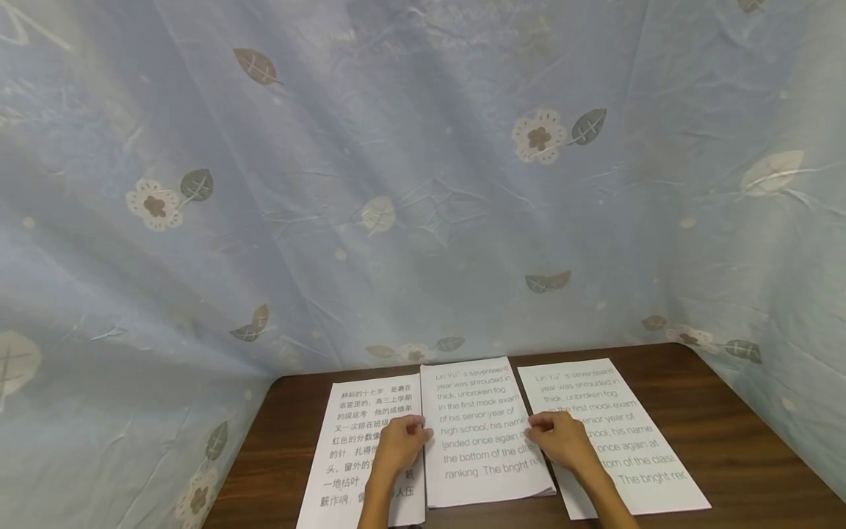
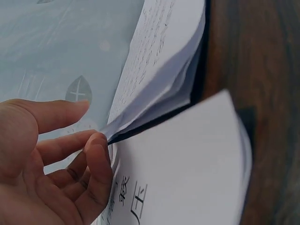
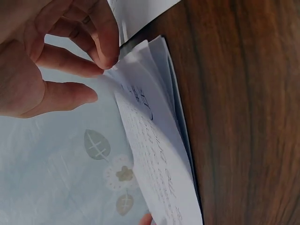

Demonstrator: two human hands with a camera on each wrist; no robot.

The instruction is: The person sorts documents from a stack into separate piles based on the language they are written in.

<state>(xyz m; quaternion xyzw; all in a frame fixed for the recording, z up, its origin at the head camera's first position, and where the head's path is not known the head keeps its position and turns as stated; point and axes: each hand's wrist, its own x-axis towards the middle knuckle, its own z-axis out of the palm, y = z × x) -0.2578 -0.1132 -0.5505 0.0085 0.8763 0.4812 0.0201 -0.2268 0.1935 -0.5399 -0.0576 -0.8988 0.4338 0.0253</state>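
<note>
Three stacks of printed paper lie side by side in the head view. My left hand (image 1: 402, 443) is at the left edge of the middle stack (image 1: 476, 433), over the right part of the left stack (image 1: 360, 422), which bears Chinese text. At the middle stack's right edge is my right hand (image 1: 562, 437), partly over the right stack (image 1: 628, 441) with English text. In the left wrist view, the left hand's (image 2: 61, 164) fingertips touch the paper edge, thumb apart. The right hand's (image 3: 70, 56) fingertips also touch the edge in the right wrist view, its thumb standing off.
The stacks rest on a dark brown wooden table (image 1: 720, 441). A pale blue curtain (image 1: 436, 279) with leaf and flower prints hangs behind and around it. Close to the near edge, the middle stack's sheets (image 2: 178, 89) are slightly fanned.
</note>
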